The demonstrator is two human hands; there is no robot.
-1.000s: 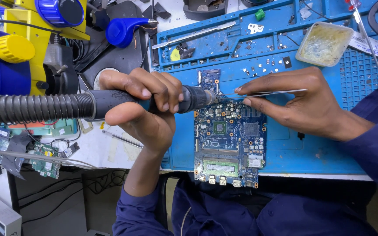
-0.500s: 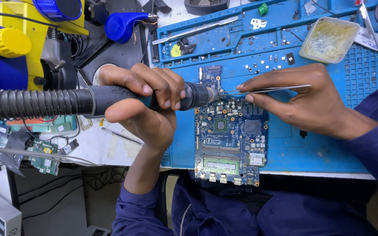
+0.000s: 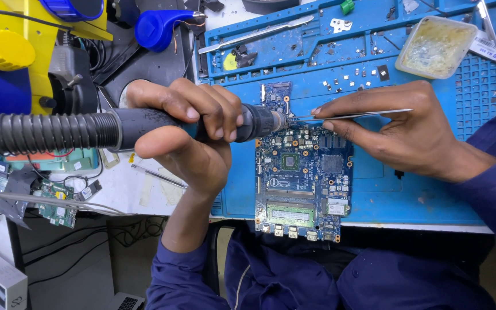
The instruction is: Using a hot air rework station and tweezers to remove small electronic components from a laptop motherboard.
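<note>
My left hand (image 3: pixel 190 135) grips the black handle of a hot air tool (image 3: pixel 254 122) whose ribbed grey hose (image 3: pixel 41 133) runs off to the left. Its metal nozzle points at the top edge of a blue circuit board (image 3: pixel 302 178) lying on the blue work mat (image 3: pixel 409 189). My right hand (image 3: pixel 391 132) pinches thin metal tweezers (image 3: pixel 351 115), and their tips meet the board right beside the nozzle.
A shallow plastic tub of yellowish paste (image 3: pixel 436 47) sits at the back right. Small loose components (image 3: pixel 357 77) lie on the mat behind the board. Other circuit boards (image 3: pixel 53 198) and wires lie at the left, under yellow and blue equipment (image 3: pixel 7 54).
The view has shifted slightly. Both hands stay at the top edge of the board, nozzle and tweezer tips still together.
</note>
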